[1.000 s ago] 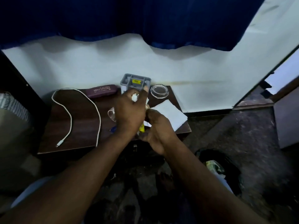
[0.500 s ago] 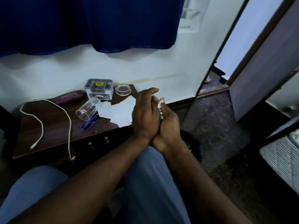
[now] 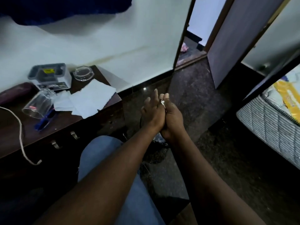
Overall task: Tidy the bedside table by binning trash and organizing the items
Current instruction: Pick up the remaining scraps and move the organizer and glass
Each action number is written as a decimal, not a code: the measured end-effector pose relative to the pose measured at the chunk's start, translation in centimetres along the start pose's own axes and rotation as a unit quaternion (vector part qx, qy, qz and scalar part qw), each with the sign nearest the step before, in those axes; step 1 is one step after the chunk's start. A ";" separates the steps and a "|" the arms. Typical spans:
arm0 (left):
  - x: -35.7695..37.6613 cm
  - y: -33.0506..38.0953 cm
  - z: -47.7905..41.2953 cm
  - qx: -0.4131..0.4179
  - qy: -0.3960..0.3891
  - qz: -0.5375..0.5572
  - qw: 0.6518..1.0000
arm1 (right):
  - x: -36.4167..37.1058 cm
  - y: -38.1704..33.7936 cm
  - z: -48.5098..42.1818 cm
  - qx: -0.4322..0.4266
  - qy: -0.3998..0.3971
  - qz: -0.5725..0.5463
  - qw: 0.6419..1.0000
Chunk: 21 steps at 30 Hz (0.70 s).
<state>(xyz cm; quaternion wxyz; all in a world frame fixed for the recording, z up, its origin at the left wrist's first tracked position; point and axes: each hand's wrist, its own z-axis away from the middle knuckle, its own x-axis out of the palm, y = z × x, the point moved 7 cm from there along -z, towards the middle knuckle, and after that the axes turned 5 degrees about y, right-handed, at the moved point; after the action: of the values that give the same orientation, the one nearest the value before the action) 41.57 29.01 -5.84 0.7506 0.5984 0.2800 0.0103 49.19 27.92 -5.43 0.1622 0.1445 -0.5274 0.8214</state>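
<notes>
My left hand (image 3: 151, 112) and my right hand (image 3: 173, 116) are pressed palm to palm above the dark floor, to the right of the bedside table (image 3: 65, 120). Small white trash scraps (image 3: 162, 103) poke out between them. The right hand cups round the scraps while the left hand lies flat against it with fingers straight. A dark bin (image 3: 152, 153) sits on the floor just below my wrists, mostly hidden by my arms. White paper sheets (image 3: 90, 98) lie on the table's right corner.
On the table are a grey organizer box (image 3: 48, 75), a round glass dish (image 3: 83, 73), a clear tumbler on its side (image 3: 38, 104), a blue pen (image 3: 43, 122), a maroon case (image 3: 14, 95) and a white cable (image 3: 21, 132). A mattress (image 3: 267, 120) is at the right, and an open door (image 3: 240, 38) stands behind.
Both hands have left the table with the scraps and moved right, out over the floor by the bin. My view has swung right, so the table now sits at the left.
</notes>
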 end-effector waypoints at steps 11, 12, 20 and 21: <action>5.6 -6.1 -3.2 -0.184 -0.142 0.076 0.970 | -6.1 0.6 -9.1 -0.143 0.169 0.205 0.953; 5.4 -7.0 -4.1 -0.189 -0.131 0.057 0.972 | -6.5 0.9 -9.8 -0.164 0.192 0.231 0.940; 6.2 -15.3 -6.1 -0.123 -0.243 -0.333 0.903 | -10.8 7.6 -16.1 -0.161 0.173 0.563 0.792; 6.8 -16.0 -5.8 -0.123 -0.270 -0.345 0.891 | -12.0 9.3 -17.0 -0.113 0.165 0.605 0.770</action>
<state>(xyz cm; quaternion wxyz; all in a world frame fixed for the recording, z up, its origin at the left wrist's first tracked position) 39.69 32.05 -23.86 0.8213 0.3467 0.2521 -0.3765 55.06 38.42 -24.85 -0.2691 -0.3617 -0.5602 0.6949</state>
